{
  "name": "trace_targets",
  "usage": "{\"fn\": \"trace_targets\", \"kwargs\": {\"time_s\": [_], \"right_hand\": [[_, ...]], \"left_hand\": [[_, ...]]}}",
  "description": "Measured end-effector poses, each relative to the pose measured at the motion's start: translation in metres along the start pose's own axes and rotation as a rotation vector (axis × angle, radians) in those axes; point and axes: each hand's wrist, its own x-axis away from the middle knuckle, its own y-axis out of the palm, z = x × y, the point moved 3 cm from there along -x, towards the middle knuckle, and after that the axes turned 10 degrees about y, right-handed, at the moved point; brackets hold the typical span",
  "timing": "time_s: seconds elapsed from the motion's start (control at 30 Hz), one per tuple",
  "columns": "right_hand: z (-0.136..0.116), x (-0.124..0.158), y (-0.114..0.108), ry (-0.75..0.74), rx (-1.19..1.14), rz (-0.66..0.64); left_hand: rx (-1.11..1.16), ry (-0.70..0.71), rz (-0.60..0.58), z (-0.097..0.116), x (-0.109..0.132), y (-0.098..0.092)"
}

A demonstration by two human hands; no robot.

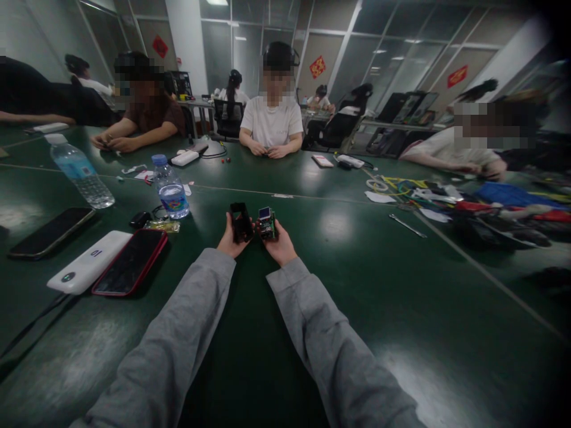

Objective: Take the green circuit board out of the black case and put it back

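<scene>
My left hand [231, 239] is closed round a small black plastic case [241, 221], its open hollow side turned toward me. In my right hand [281, 242] is a green circuit board [267, 224] with a small screen at its top edge, gripped between thumb and fingers. Both things are held up side by side over the dark green table [339, 285], close together. Some fingers of each hand are hidden behind what they hold.
Left of me are two water bottles [172, 193], a red-cased phone [131, 261], a white power bank [91, 261] and a black phone [51, 232]. A wrench [407, 225] lies right, near tangled cables [414, 190]. Several people sit around, one directly opposite [272, 122].
</scene>
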Motion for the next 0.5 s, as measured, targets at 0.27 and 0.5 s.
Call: {"fn": "trace_targets", "kwargs": {"time_s": [0.27, 0.5], "right_hand": [[0.0010, 0.0006, -0.0001, -0.026, 0.014, 0.012], [-0.0028, 0.0031, 0.0033, -0.061, 0.036, 0.086]], "left_hand": [[0.030, -0.036, 0.023, -0.0020, -0.0044, -0.0038], [0.036, -0.028, 0.036, -0.0023, -0.0032, -0.0047]]}}
